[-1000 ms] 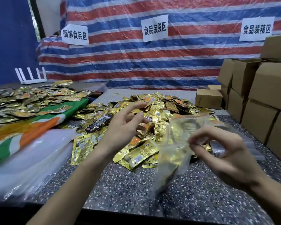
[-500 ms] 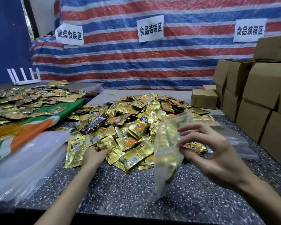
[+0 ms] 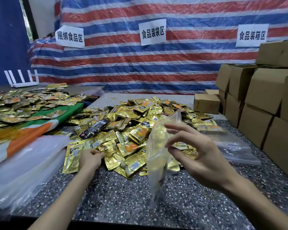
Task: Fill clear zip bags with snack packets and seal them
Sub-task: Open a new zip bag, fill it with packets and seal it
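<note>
Packets everywhere lol. Far left there's a heap of clear plastic (image 3: 23, 165). Next comes the left hand (image 3: 90, 157), down at the near edge of the snack packets (image 3: 140, 117) piled on the bench (image 3: 120, 198), grip curled onto one gold packet by the look of it. Right of that the zip bag (image 3: 156, 146) hangs upright with its mouth open, right hand (image 3: 204, 156) pinching its edge between thumb and finger. Can't tell if anything's inside, gold shows through. I'd say it's barely started: no sealed bag in sight, huge pile left. Cardboard boxes (image 3: 264, 100) are stacked far right.
</note>
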{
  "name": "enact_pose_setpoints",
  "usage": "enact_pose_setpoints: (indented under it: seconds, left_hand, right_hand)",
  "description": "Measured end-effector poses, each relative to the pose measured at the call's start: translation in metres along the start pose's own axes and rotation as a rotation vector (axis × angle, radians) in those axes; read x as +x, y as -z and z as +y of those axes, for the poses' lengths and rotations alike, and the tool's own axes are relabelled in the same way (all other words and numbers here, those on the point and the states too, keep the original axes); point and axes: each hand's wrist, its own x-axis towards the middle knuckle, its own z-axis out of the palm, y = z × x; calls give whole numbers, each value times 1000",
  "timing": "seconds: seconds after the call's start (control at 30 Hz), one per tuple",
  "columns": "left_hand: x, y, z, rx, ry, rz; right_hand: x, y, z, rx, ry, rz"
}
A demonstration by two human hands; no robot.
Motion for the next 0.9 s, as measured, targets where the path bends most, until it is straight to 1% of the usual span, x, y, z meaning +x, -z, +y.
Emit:
enact_pose_setpoints:
  seconds: [0.1, 0.3, 0.4, 0.47, 0.57, 0.7, 0.83, 0.9]
  left_hand:
    - [2, 0, 0, -8, 1, 9]
    - [-5, -10, 9, -33, 72, -98]
    - [-4, -10, 14, -103, 120, -99]
    - [-8, -4, 22, -158, 120, -115]
    - [-24, 13, 42, -235, 20, -161]
    - [-65, 43, 80, -424, -209, -209]
    - [-116, 70, 120, -716, -381, -357]
    - [-141, 79, 133, -793, -477, -445]
  right_hand:
    - [3, -1, -2, 5, 1, -12]
    - [0, -7, -3, 13, -4, -67]
    - [-2, -4, -3, 13, 5, -73]
    - [-1, -2, -2, 16, 3, -63]
    - [1, -1, -2, 28, 1, -54]
    - [1, -3, -1, 9, 20, -51]
    - [3, -6, -2, -20, 59, -32]
    - [4, -8, -2, -16, 68, -22]
